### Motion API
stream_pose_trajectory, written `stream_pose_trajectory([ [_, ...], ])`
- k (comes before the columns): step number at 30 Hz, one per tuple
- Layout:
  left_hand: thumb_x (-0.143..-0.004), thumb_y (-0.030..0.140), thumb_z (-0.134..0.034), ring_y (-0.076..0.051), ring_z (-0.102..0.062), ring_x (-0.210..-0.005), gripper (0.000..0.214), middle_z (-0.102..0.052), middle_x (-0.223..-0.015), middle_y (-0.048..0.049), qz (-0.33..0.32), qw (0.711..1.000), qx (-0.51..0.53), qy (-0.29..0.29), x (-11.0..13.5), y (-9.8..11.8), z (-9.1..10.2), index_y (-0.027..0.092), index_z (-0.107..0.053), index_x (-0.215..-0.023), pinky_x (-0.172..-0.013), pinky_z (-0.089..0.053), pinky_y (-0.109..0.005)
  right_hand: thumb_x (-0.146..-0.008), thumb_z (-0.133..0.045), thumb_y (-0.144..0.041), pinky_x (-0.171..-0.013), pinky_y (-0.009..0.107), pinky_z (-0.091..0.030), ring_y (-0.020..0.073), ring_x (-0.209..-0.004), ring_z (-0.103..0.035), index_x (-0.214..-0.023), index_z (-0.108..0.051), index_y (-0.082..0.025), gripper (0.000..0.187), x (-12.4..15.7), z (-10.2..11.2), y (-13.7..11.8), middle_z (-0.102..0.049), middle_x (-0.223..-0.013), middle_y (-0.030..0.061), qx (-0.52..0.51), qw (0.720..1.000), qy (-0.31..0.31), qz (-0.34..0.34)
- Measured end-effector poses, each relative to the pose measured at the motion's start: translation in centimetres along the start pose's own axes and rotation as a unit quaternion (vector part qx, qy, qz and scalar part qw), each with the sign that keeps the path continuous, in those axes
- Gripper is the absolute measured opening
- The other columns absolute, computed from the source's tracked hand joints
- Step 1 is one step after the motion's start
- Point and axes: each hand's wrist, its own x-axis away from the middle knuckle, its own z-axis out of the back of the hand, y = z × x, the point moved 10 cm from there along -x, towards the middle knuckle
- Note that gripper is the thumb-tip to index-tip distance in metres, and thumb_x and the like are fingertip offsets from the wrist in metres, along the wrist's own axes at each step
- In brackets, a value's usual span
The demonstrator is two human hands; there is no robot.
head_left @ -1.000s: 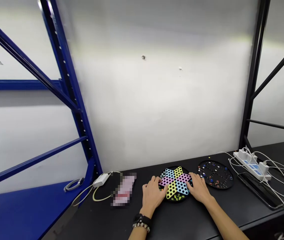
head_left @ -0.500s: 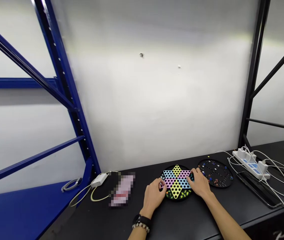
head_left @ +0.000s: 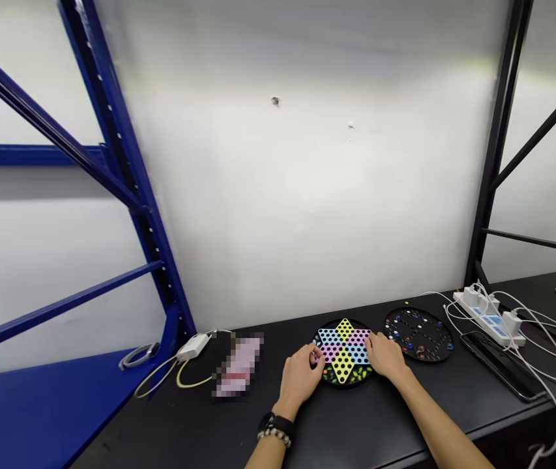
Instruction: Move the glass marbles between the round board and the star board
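A star-shaped Chinese checkers board (head_left: 343, 365) with yellow, blue and pink points full of round holes lies over a round black tray (head_left: 327, 322). Green and yellow pieces show in the tray around the star's edges. At the star's left point, my left hand (head_left: 302, 372) pinches the edge between thumb and curled fingers; a watch and a bead bracelet are on that wrist. My right hand (head_left: 386, 355) grips the star's right side with bent fingers, its thumb tucked in. Both hands hide parts of the tray rim.
To the right lies a second round black tray (head_left: 429, 335) with small coloured marbles. Beyond it are a phone (head_left: 500, 365) and a white power strip (head_left: 490, 318) with tangled cables. A white adapter (head_left: 194, 347) and a blurred pink item (head_left: 241, 368) lie left. Blue rack posts (head_left: 135, 163) stand there.
My right hand has drawn its fingers together along the star's right side; its thumb was stretched out before. My left hand keeps its place at the left point. The view has shifted slightly.
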Motion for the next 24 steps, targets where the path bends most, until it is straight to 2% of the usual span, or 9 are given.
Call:
stream_pose_trajectory([
  [6, -0.086, 0.024, -0.051, -0.013, -0.058, -0.069, 0.013, -0.061, -0.074, 0.0027, -0.005, 1.000, 0.004, 0.003, -0.07, -0.20, -0.20, 0.022, -0.062, -0.079, -0.065, -0.035, -0.023, -0.099, -0.033, -0.031, -0.075, 0.034, -0.046, 0.0272, -0.087, -0.070, -0.091, -0.073, -0.015, 0.044, 0.23, 0.51, 0.12, -0.073, -0.095, 0.0156, 0.002, 1.000, 0.006, -0.008],
  [14, -0.085, 0.022, -0.051, -0.012, -0.057, -0.069, 0.013, -0.060, -0.073, 0.0036, -0.004, 1.000, 0.005, 0.007, -0.09, -0.20, -0.06, 0.023, -0.062, -0.078, -0.064, -0.033, -0.022, -0.099, -0.035, -0.031, -0.077, 0.032, -0.046, 0.0263, -0.091, -0.070, -0.093, -0.072, -0.014, 0.042, 0.54, 0.71, 0.42, -0.073, -0.096, 0.0167, -0.001, 1.000, 0.014, -0.023],
  [20, -0.085, 0.022, -0.051, -0.013, -0.057, -0.069, 0.013, -0.060, -0.073, 0.0030, -0.002, 1.000, 0.003, 0.000, -0.03, -0.07, -0.02, 0.022, -0.062, -0.078, -0.064, -0.034, -0.023, -0.099, -0.034, -0.029, -0.076, 0.033, -0.046, 0.0272, -0.091, -0.070, -0.105, -0.068, -0.014, 0.037, 0.81, 0.58, 0.39, -0.072, -0.098, 0.0161, -0.004, 1.000, 0.011, -0.025],
  [24, -0.086, 0.023, -0.051, -0.013, -0.056, -0.068, 0.013, -0.060, -0.072, 0.0028, -0.011, 1.000, 0.005, 0.003, -0.03, 0.05, 0.01, 0.022, -0.062, -0.078, -0.064, -0.034, -0.023, -0.099, -0.036, -0.034, -0.077, 0.033, -0.045, 0.0273, -0.090, -0.070, -0.093, -0.072, -0.015, 0.041, 0.71, 0.64, 0.32, -0.073, -0.096, 0.0157, -0.007, 1.000, 0.007, -0.019],
])
